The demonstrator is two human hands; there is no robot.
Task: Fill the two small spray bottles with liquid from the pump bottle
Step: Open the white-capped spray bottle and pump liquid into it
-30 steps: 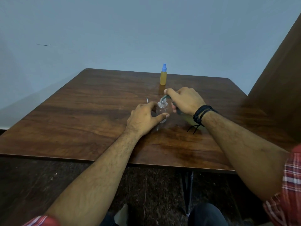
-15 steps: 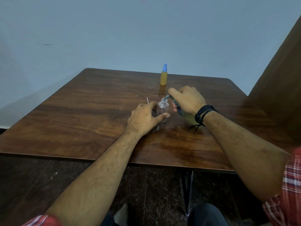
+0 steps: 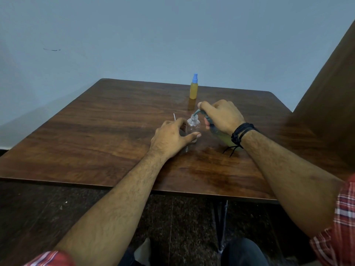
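A small clear spray bottle (image 3: 193, 126) stands uncapped on the wooden table (image 3: 107, 131). My left hand (image 3: 172, 139) grips it from the left, thumb across its front. My right hand (image 3: 221, 116) holds the pump bottle (image 3: 221, 135), which is tilted with yellow-green liquid in it, and my fingers curl over its teal pump head. The teal nozzle (image 3: 197, 112) points down at the clear bottle's open neck. A second small spray bottle (image 3: 193, 90), filled with orange-yellow liquid and fitted with a blue spray cap, stands upright farther back.
A thin white tube (image 3: 174, 117) sticks up just left of my left hand. A brown wooden panel (image 3: 326, 112) rises along the table's right side. A grey wall is behind the table, and dark floor lies below its near edge.
My right hand and the pump bottle have shifted slightly right and back; the nozzle stays over the clear bottle's neck. My left hand has not moved.
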